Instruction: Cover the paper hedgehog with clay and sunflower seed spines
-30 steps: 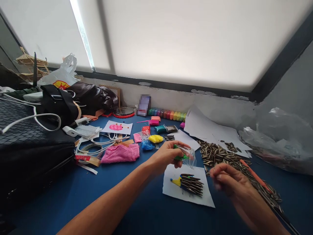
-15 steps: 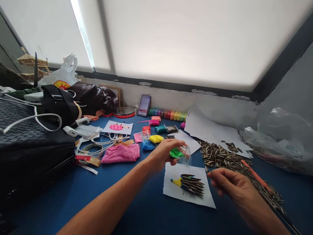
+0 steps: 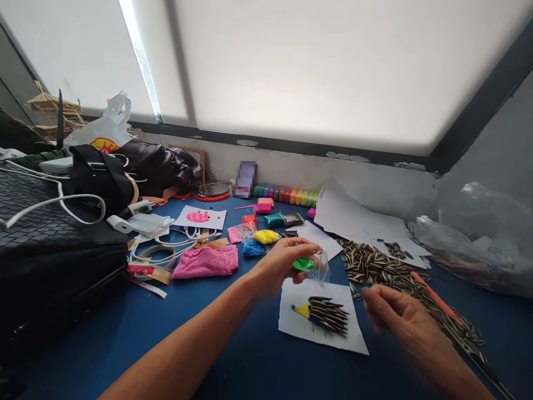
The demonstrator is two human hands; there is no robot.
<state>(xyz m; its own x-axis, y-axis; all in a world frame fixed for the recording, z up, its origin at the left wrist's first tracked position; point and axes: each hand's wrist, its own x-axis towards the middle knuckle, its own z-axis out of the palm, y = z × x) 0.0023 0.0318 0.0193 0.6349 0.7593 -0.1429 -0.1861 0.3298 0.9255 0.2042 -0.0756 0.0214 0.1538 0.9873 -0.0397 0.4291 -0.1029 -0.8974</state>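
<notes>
My left hand (image 3: 280, 263) is closed on a clear plastic packet of green modelling clay (image 3: 303, 264), held above the table, its loose plastic end hanging to the right. Below it lies a white paper square (image 3: 352, 340). On that paper is a hedgehog figure (image 3: 328, 315) with a yellow face, blue nose and sunflower-seed spines; bits of blue and green clay show among the seeds. My right hand (image 3: 402, 319) hovers right of the paper, thumb and forefinger pinched together. Whatever lies between those fingertips is too small to make out.
Sunflower seeds (image 3: 375, 264) lie heaped on the right beside an orange tool (image 3: 437, 300). Clay packets, including a yellow one (image 3: 265, 237), sit mid-table. A pink cloth (image 3: 206, 261), white cables and a black bag (image 3: 62, 283) are on the left. Plastic bags (image 3: 474, 250) stand far right.
My right hand has moved slightly right, away from the paper. In my left hand the green clay packet has shifted a little, its loose end moving slightly right.
</notes>
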